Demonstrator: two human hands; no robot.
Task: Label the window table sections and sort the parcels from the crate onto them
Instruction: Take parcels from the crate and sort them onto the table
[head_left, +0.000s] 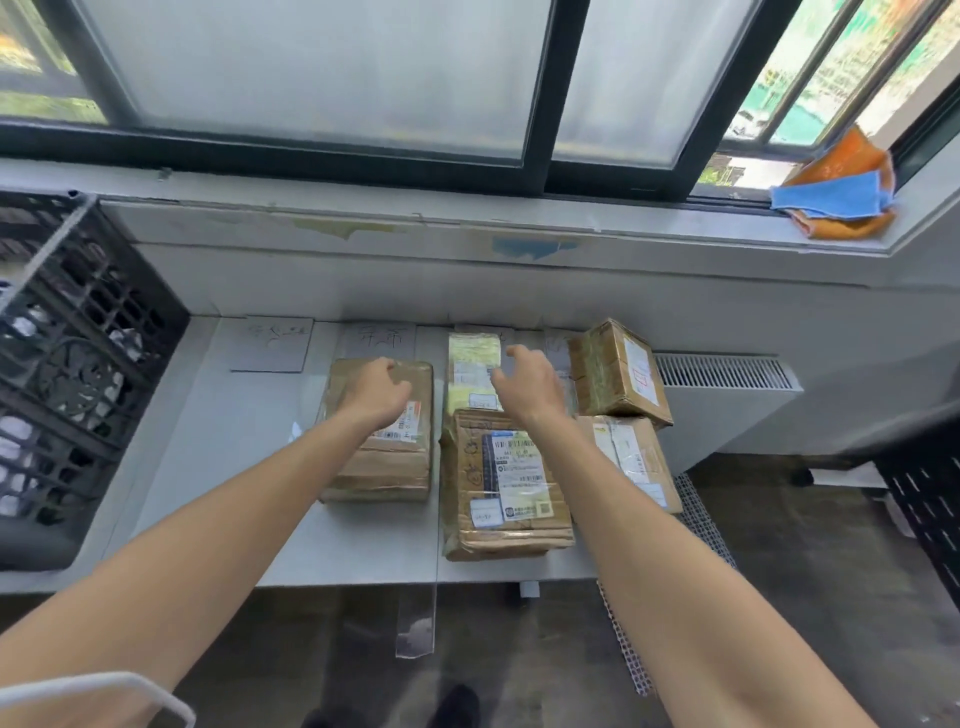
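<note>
Left hand: your left hand (376, 389) lies on top of the brown parcel (379, 462) near its far edge, fingers bent; whether they grip it, you cannot tell.
Right hand: your right hand (530, 384) hangs above the yellow parcel (470, 364), fingers loosely spread, holding nothing.
Table: the table (218, 441) has bare room on your left, between the crate (78, 364) and the brown parcel.
Front edge: the taped parcel (506, 488) lies close to the front edge, just right of the brown one.
Right edge: the small box (615, 371) sits tilted at the back right, and the flat parcel (631, 457) in front of it overhangs the right edge.
Paper labels: the first sheet (272, 343) and the second sheet (382, 338) lie along the back edge under the wall.
Left side: the crate stands against the table's left end, with parcels inside.
Around: cloths (841, 192) lie on the window sill; a heater (727, 374) stands right of the table.
</note>
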